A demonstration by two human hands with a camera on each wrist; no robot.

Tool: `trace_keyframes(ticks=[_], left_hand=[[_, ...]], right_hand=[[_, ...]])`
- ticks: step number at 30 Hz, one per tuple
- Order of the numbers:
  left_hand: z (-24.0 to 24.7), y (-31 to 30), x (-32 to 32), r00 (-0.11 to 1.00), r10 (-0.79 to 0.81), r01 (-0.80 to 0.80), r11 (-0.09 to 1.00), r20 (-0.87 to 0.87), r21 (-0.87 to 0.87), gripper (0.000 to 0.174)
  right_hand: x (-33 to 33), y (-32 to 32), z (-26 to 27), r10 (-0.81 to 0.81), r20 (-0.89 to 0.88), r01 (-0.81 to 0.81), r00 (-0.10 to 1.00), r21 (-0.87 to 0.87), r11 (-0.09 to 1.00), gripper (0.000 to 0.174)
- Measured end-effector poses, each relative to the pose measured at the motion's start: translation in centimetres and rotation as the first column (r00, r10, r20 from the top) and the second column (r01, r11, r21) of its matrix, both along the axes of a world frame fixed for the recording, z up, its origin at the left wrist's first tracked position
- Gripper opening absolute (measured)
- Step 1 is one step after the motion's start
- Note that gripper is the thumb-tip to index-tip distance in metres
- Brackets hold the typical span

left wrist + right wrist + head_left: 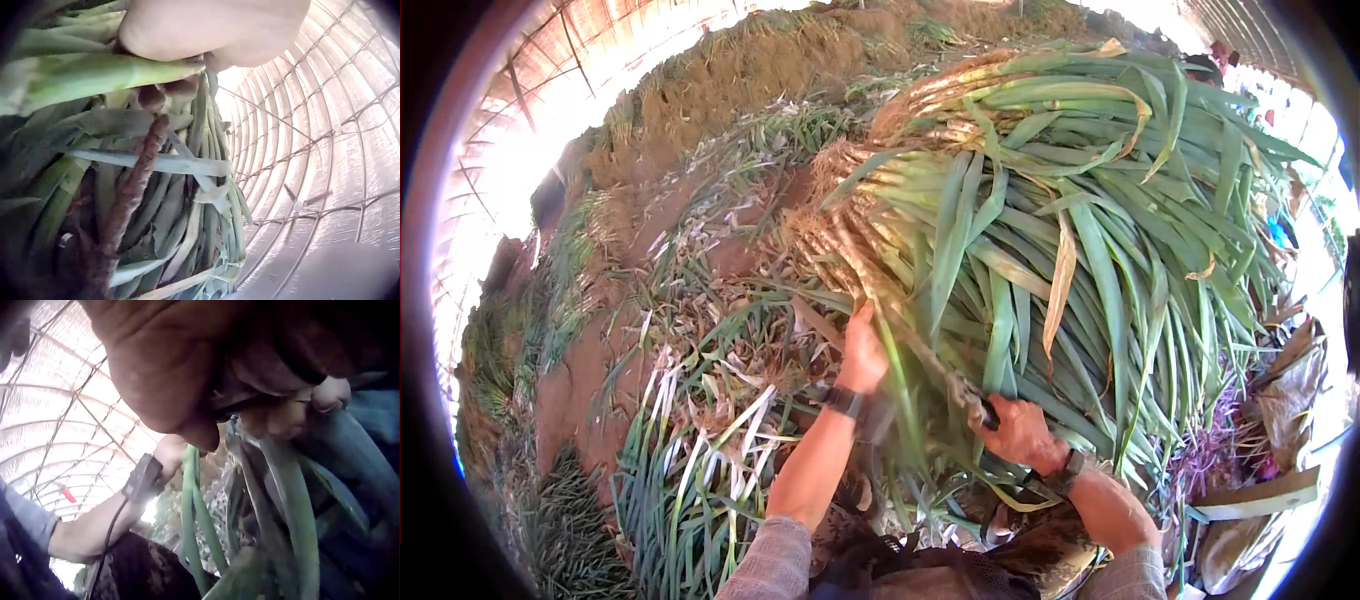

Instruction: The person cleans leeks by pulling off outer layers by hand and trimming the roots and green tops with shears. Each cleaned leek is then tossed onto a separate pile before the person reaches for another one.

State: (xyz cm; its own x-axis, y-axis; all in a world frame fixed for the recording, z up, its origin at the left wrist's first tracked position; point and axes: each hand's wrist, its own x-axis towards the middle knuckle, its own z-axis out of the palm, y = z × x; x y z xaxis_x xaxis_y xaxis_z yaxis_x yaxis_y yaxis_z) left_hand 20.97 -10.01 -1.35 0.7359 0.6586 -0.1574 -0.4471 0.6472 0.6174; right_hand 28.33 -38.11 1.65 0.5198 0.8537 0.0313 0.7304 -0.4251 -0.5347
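Gripping the near end of a brown twisted rope, the right hand has its fingers clenched tight; the rope runs away from it, up across a large bundle of long green leafy stalks with pale, earthy root ends. The left hand is on the left side of that bundle, and the left wrist view shows its fingers curled over a thick green stalk beside the rope.

The bundle lies just ahead of the person, filling the middle and right of the head view, roots to the far left and leaves fanning to the right.

It looks heavy as a whole and loose in the parts. The leaves are soft, floppy and likely to bend or tear, while the stalks near the roots seem firmer. The roped stretch towards the root ends looks like the soundest place to take hold, since smooth single stalks could slip out.

Left of the bundle, loose green stalks lie scattered on the reddish earth floor. At the near right sit crumpled pale sacks; what is inside them I cannot tell. An arched mesh-covered roof stands overhead.
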Motion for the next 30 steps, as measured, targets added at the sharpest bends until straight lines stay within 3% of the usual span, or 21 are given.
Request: trace_keyframes(ticks=[5,7,8,9,11,15,17,19,21,23,27,29,30], left_hand=[[-1.6,1.2,0.0,0.995,0.001,0.004,0.999,-0.104,0.043,0.022],[0.0,0.6,-0.9,0.995,-0.093,0.095,0.994,-0.040,0.051,0.022],[0.5,0.4,-1.4,0.977,-0.196,0.193,0.980,0.088,0.037,0.023],[1.4,-0.3,-1.6,0.977,-0.197,0.194,0.980,0.085,0.037,0.023],[3.1,-1.9,-1.6,0.989,-0.128,0.132,0.990,0.068,-0.052,0.025],[2.7,-1.5,-2.6,0.987,-0.036,0.038,0.999,0.157,-0.009,0.030],[1.6,-0.7,-2.8,0.988,-0.027,0.030,0.999,0.154,-0.020,0.031],[1.3,-0.7,-3.2,0.995,0.017,-0.026,0.996,0.103,0.087,0.038],[1.3,-0.6,-3.3,0.993,0.028,-0.034,0.998,0.111,0.050,0.038],[1.5,-0.6,-3.3,0.998,0.057,-0.057,0.998,0.004,0.025,0.039],[2.9,-1.7,-3.5,0.983,0.152,-0.156,0.987,-0.099,-0.038,0.037],[1.9,-1.4,-4.2,0.987,0.077,-0.084,0.996,0.142,0.043,0.038],[2.7,-1.9,-4.1,0.984,0.085,-0.076,0.995,0.154,-0.064,0.036]], right_hand=[[-1.4,-1.6,-1.6,0.064,0.054,-0.064,0.996,-0.014,0.998,0.036],[-1.0,-1.6,-1.3,0.063,0.023,-0.064,0.998,0.032,0.997,0.036],[-0.9,-1.5,-1.3,0.068,0.046,-0.069,0.997,0.031,0.997,0.036],[-1.1,-1.3,-1.1,0.067,0.043,-0.068,0.997,0.032,0.997,0.036],[-1.8,-0.9,-0.4,0.094,0.024,-0.095,0.995,0.055,0.994,0.035],[-2.3,-0.3,0.2,0.100,0.026,-0.102,0.995,0.101,0.990,0.035],[-2.8,-0.3,0.7,0.133,0.016,-0.133,0.991,0.036,0.990,0.039],[-2.5,0.2,0.4,0.096,0.000,-0.096,0.995,0.012,0.995,0.039],[-2.6,0.3,0.4,0.053,-0.012,-0.053,0.999,-0.014,0.998,0.039],[-3.1,0.4,0.8,0.173,0.020,-0.174,0.985,0.156,0.972,0.033],[-4.2,1.0,1.3,0.124,-0.032,-0.120,0.992,0.113,0.986,0.033],[-4.3,1.0,1.5,0.081,-0.095,-0.064,0.992,0.176,0.982,0.033],[-4.3,0.9,1.4,0.090,-0.094,-0.073,0.991,0.169,0.983,0.033]])
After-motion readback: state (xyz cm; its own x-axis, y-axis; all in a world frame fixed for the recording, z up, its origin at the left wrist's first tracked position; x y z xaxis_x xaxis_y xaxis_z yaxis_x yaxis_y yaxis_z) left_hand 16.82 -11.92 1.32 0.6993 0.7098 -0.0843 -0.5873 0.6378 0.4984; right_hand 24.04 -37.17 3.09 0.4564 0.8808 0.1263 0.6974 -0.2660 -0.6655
